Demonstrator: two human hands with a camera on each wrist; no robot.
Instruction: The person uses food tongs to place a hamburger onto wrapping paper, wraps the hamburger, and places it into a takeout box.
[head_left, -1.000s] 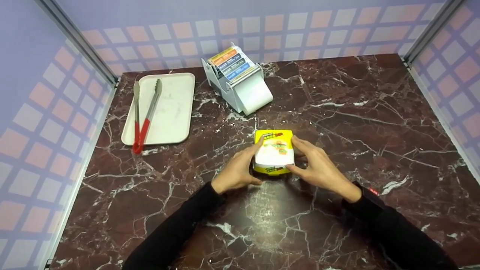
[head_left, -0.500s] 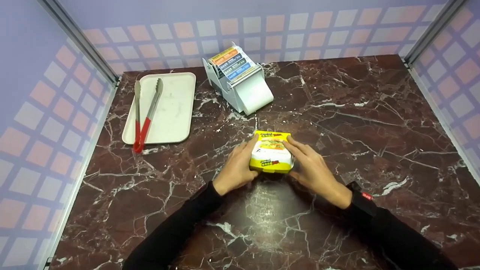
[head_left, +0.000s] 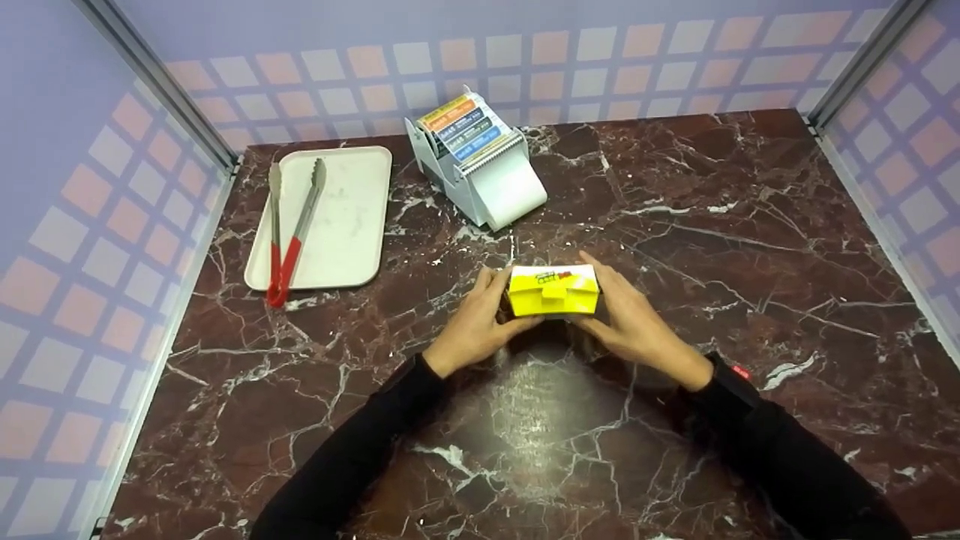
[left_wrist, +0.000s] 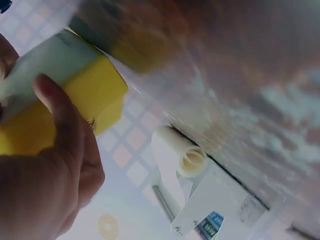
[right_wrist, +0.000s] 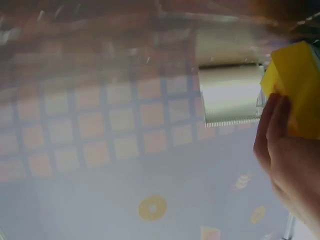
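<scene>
A yellow and white burger box [head_left: 553,291], lid closed, is held between both hands near the middle of the table. Its yellow front with the tab faces the head camera. My left hand [head_left: 474,324] grips the box's left side, thumb along the lower front edge. On the other side, my right hand [head_left: 639,330] grips it with the thumb low and the fingers behind. The left wrist view shows the box [left_wrist: 75,85] with fingers on its side. In the right wrist view, fingers press against the yellow face of the box [right_wrist: 297,90].
Behind the box stands a label tape dispenser [head_left: 480,157] with a white strip hanging out. At the back left, red-handled tongs [head_left: 289,240] lie across a white tray [head_left: 352,225]. Patterned walls [head_left: 562,60] enclose the dark marble table [head_left: 750,225].
The box has tipped back from lying flat, so its printed top has turned away and its front faces up. Both hands have closed in under its near edge.
</scene>
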